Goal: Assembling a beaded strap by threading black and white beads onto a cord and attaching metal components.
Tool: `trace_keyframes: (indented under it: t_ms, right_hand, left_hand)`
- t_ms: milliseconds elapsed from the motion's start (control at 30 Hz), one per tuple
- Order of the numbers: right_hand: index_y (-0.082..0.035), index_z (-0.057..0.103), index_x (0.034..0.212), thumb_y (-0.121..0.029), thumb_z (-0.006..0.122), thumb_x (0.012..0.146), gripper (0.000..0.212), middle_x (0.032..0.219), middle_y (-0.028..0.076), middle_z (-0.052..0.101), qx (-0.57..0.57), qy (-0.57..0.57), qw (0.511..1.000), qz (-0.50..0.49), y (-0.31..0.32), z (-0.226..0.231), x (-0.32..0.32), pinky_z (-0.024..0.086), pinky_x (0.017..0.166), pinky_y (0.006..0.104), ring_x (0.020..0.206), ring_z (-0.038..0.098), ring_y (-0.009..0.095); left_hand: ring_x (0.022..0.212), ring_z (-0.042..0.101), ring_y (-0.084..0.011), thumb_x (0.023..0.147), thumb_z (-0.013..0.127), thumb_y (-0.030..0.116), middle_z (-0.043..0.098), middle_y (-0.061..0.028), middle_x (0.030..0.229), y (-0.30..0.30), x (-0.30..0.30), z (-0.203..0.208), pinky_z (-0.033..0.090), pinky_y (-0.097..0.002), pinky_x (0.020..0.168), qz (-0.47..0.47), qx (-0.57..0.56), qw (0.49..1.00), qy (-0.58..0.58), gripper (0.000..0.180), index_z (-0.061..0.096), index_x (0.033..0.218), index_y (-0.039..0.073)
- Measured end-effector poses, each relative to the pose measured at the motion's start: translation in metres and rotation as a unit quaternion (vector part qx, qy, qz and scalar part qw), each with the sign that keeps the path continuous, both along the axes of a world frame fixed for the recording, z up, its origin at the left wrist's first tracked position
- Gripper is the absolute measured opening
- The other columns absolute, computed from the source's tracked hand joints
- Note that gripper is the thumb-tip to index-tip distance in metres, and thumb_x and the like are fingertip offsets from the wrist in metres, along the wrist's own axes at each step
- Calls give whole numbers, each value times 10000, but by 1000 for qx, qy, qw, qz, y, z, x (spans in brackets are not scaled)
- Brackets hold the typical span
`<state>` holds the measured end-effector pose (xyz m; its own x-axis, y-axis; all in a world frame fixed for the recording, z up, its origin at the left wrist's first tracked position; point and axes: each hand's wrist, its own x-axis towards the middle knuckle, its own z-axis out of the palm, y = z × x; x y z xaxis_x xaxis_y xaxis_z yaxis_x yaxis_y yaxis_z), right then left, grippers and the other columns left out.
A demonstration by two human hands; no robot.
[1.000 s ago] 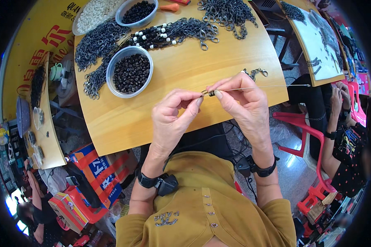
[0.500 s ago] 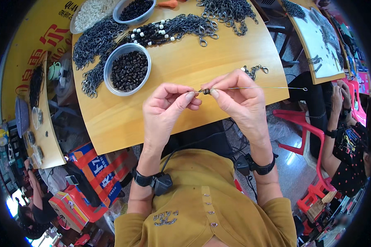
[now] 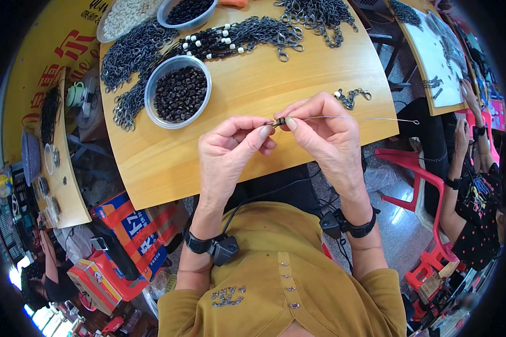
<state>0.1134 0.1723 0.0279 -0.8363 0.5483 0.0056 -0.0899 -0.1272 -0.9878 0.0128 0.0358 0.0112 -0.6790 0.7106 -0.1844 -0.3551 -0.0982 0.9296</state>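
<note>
Both my hands are raised over the near part of the wooden table (image 3: 253, 92), fingertips almost meeting. My right hand (image 3: 326, 135) pinches a long thin wire needle (image 3: 371, 118) between thumb and forefinger. Its small looped end sticks out to the right. Several small dark beads (image 3: 280, 121) sit at those fingertips, apparently threaded on the needle. On their other side, my left hand (image 3: 236, 149) is closed in a pinch. A thin brownish bit shows at its fingertips, too small to name. Behind the hands stands a round clear tub of dark beads (image 3: 180, 94).
Beaded cords with chains (image 3: 219, 42) lie farther back, near a chain pile (image 3: 132, 53), another tub of dark beads (image 3: 186, 10) and white beads (image 3: 130, 17). A short clasped chain (image 3: 351, 98) lies beyond my right hand. A co-worker sits right, by a red chair (image 3: 419, 174).
The view shifts slightly. My hands keep their pinches; the beads tilt a little at my fingertips. At right, one of the co-worker's hands has moved up towards the other table.
</note>
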Motion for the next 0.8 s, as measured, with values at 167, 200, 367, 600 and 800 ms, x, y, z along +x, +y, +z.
trace_keyframes:
  t_ms: [167,200,367,600,800]
  right_hand:
    - [35,585,890,-24,602,875,64,931,75,634,9,-3,1000,-7,1,0,1,529,794,254,867,614,101]
    - [34,584,891,-23,605,873,62,925,73,639,10,-5,1000,-3,3,0,1,530,793,254,862,618,101]
    - [31,582,894,-26,613,871,69,904,72,656,35,-12,999,-5,3,-1,2,534,779,254,853,626,100]
    - [24,608,872,-28,620,862,55,886,49,661,56,-25,998,-7,8,-1,6,534,725,228,796,603,68]
    - [26,617,869,-18,621,857,47,878,43,658,57,-51,997,-12,9,5,7,523,673,205,776,576,44]
  left_hand:
    - [714,637,-125,884,639,39,681,-101,881,-1,0,2,519,-235,641,-4,-16,1000,13,130,649,987,-39]
    - [709,633,-121,882,641,37,678,-92,869,-1,0,3,513,-230,638,-6,-25,999,21,126,651,983,-38]
    - [726,618,-101,874,644,18,657,-74,898,-4,-4,1,500,-216,646,-34,-53,993,101,131,649,991,-42]
    - [780,567,-67,847,663,-10,616,-23,884,0,-6,1,466,-193,705,-54,-83,975,197,238,625,1082,-29]
    - [774,550,-56,813,692,-24,616,-12,878,3,-7,5,443,-194,688,-68,-71,964,246,286,650,1096,-1]
